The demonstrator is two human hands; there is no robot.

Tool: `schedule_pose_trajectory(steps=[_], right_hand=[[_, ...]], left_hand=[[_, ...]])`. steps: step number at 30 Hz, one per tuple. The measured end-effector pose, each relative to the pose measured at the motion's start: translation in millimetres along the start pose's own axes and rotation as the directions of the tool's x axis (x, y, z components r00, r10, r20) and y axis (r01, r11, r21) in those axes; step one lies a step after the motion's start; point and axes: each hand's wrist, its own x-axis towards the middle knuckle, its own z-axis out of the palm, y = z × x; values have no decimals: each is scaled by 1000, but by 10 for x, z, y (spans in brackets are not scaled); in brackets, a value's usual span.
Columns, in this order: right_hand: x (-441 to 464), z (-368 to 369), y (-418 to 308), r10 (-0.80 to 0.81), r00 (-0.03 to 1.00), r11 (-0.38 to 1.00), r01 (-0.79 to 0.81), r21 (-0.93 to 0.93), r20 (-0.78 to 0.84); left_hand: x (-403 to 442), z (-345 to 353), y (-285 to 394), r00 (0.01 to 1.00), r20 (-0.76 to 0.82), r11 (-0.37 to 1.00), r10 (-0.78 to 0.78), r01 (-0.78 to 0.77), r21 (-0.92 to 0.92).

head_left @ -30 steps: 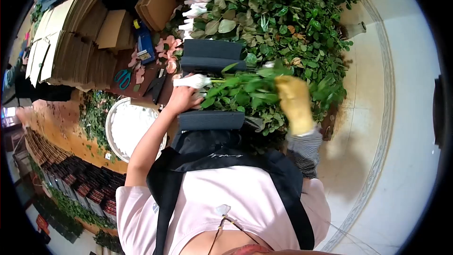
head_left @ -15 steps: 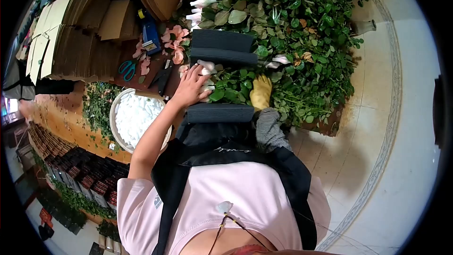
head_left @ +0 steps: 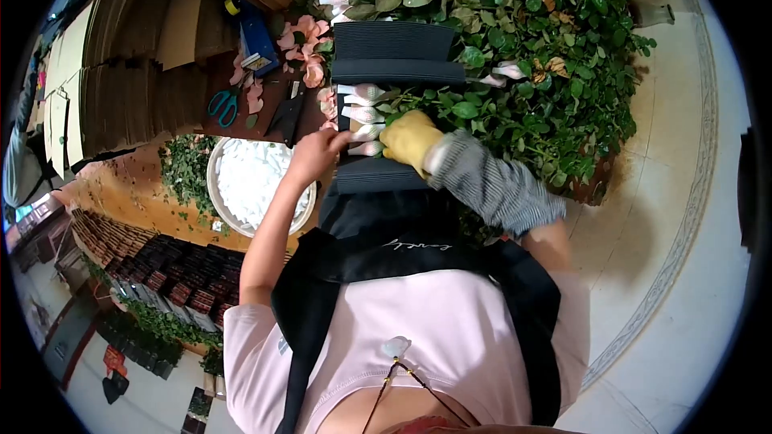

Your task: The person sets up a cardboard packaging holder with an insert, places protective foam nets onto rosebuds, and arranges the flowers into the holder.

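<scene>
Several roses (head_left: 363, 114), their pale pink heads in white foam nets, lie side by side on a dark ribbed corrugated sheet (head_left: 394, 72), heads to the left and leafy stems to the right. My bare left hand (head_left: 316, 154) pinches the tip of a netted rose head near the lower end of the row. My right hand (head_left: 412, 141), in a yellow glove with a striped sleeve, curls round the same roses just behind their heads; its palm side is hidden. Below both hands, the sheet's near flap (head_left: 382, 177) rests against my black apron.
A round tub (head_left: 213, 193) of white foam nets stands at the left. Teal scissors (head_left: 223, 108), a black-handled tool (head_left: 285, 116), a blue box (head_left: 257, 44) and pink petals (head_left: 305, 52) lie nearby. Stacked cardboard (head_left: 125, 96) is farther left; piled leafy stems (head_left: 563, 104) fill the right.
My right hand has moved up and left from the stems to behind the rose heads. My left hand has drawn back from lying over the heads to their tips. The view has shifted slightly.
</scene>
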Motion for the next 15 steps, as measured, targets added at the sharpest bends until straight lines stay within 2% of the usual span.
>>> schedule_pose_trajectory(steps=[2,3,5,6,7,8,9,11,12,13,14,15], right_hand=[[169,78,34,-19,1000,999,20,-48,5],[176,56,19,-41,999,993,43,-106,17],[51,51,47,-72,992,996,67,-53,-106],[10,49,83,-90,986,995,84,-53,-143],[41,83,103,-89,987,995,82,-57,-133],[104,158,126,-21,994,1000,18,-26,-108],[156,211,142,46,995,999,-46,3,-86],[201,274,147,59,996,998,-61,-30,-70],[206,302,134,74,996,995,-77,-57,-53],[93,257,186,-3,991,999,8,36,-135],[-104,26,146,-20,993,994,32,105,-118],[-217,-80,119,-18,976,983,57,175,-215]], left_hand=[[-39,-26,173,991,102,971,90,-110,214],[-22,-9,144,991,106,972,86,-107,207],[16,105,66,979,93,972,181,-193,133],[39,117,4,950,27,945,310,-311,102],[30,139,-43,946,-4,944,324,-324,-57],[-4,155,-83,943,-36,919,332,-332,-211],[-28,193,-162,943,-37,919,331,-331,-214],[-88,288,-387,880,-383,709,281,-459,-534],[-197,59,-346,923,-367,794,-114,-138,-593],[-205,-83,-371,867,-492,729,-86,-282,-624],[-214,-222,-396,793,-606,659,-56,-427,-619],[-224,-270,-363,829,-559,726,-13,-376,-575]])
